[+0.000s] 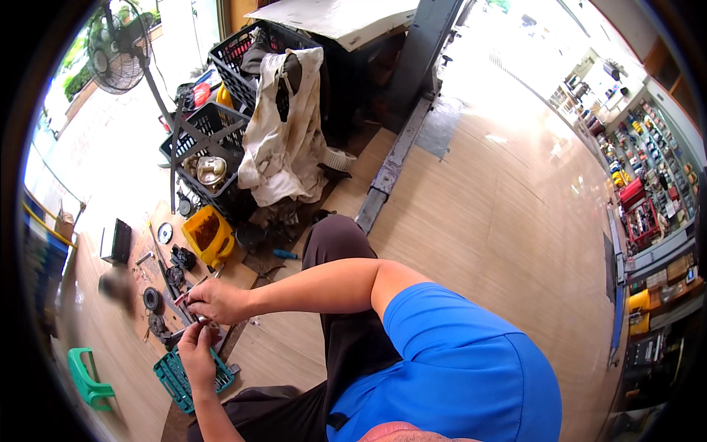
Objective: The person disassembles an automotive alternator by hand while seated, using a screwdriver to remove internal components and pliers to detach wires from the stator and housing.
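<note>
My two hands are close together over a board (140, 274) strewn with parts on the floor. The right hand (221, 300) has its fingers curled round a thin tool (183, 297) with a reddish part; its exact kind is unclear. Just below, my left hand (196, 355) has thumb and fingers pinched together, and a small dark piece (200, 320) shows between the two hands, too small to name. Under the left hand lies an open green tool case (174, 377) with sockets in it. Black round parts (152, 298) and a dark mechanical part (182, 257) lie beside the hands.
A cut-open yellow jug (208, 234), a blue-handled tool (285, 254) and black crates (213, 118) draped with a stained cloth (283, 140) stand beyond. A green stool (90, 377) is at left, a fan (118, 51) at far left, a metal lift post (412, 81) ahead.
</note>
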{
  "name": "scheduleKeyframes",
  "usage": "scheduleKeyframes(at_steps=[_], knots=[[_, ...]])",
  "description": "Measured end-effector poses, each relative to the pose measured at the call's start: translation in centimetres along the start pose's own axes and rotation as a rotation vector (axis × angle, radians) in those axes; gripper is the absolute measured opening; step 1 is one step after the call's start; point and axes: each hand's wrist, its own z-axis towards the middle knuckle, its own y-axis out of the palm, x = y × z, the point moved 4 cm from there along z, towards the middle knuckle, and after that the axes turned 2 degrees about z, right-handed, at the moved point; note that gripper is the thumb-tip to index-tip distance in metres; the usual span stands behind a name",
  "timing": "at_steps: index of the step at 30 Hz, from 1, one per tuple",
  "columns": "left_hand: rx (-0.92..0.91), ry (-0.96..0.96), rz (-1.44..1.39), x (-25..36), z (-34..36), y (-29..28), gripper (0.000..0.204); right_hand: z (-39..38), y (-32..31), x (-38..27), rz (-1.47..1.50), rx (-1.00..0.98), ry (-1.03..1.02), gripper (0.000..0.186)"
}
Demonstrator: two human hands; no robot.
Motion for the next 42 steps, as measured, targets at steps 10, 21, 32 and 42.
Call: scheduleKeyframes(at_steps=[10,21,32,42], knots=[[0.113,0.080,0.206,-1.1,0.2,-0.4,0.006,-0.3,0.1,-0.6,0.028,0.012,0.049,0.020],[0.023,0.044,0.067,-0.7,0.1,0.4,0.016,-0.4,0.0,-0.4,0.066,-0.033,0.108,0.017],[0.115,0.025,0.188,-1.1,0.0,-0.4,0.007,-0.6,0.4,-1.0,0.008,0.014,0.053,0.017],[-0.028,-0.037,0.016,0.2,-0.4,0.9,0.011,-0.4,0.0,-0.7,0.005,-0.009,0.059,0.017]])
